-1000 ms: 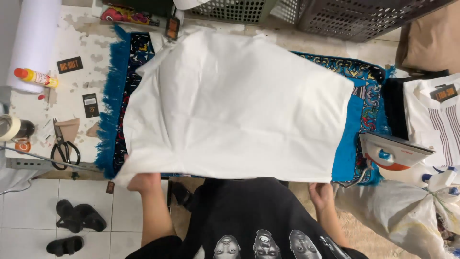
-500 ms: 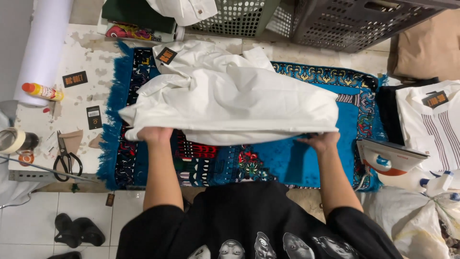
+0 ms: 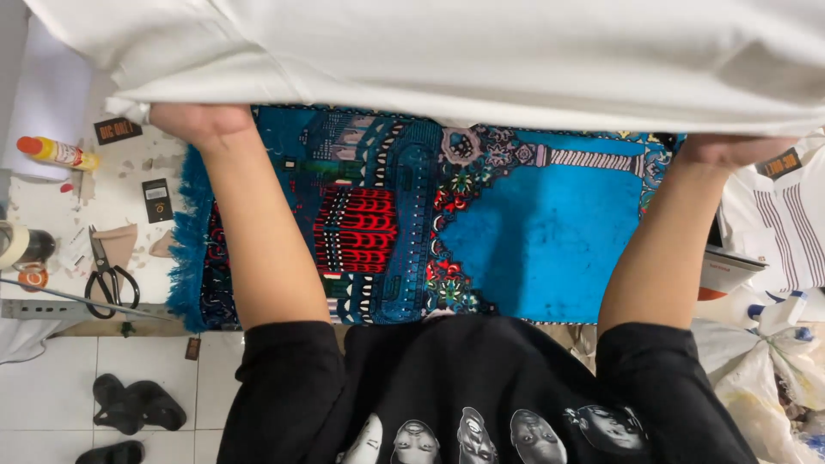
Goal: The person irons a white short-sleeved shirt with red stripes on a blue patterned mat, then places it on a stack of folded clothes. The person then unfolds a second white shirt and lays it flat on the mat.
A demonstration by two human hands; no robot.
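Left hand [image 3: 202, 120] and right hand [image 3: 730, 148] hold big white cloth [image 3: 447, 51] up over blue patterned rug [image 3: 550, 223]. Scissors [image 3: 107, 277] on speckled worktop [image 3: 51, 193]. White tile floor [image 3: 51, 378], black sandals [image 3: 137, 406].

matt white cloth [image 3: 481, 51], fringed woven rug [image 3: 550, 232]

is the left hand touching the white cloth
Touching. The head view shows the left hand gripping the lower edge of the white cloth, fingers tucked under the fabric, held up above the blue patterned rug.
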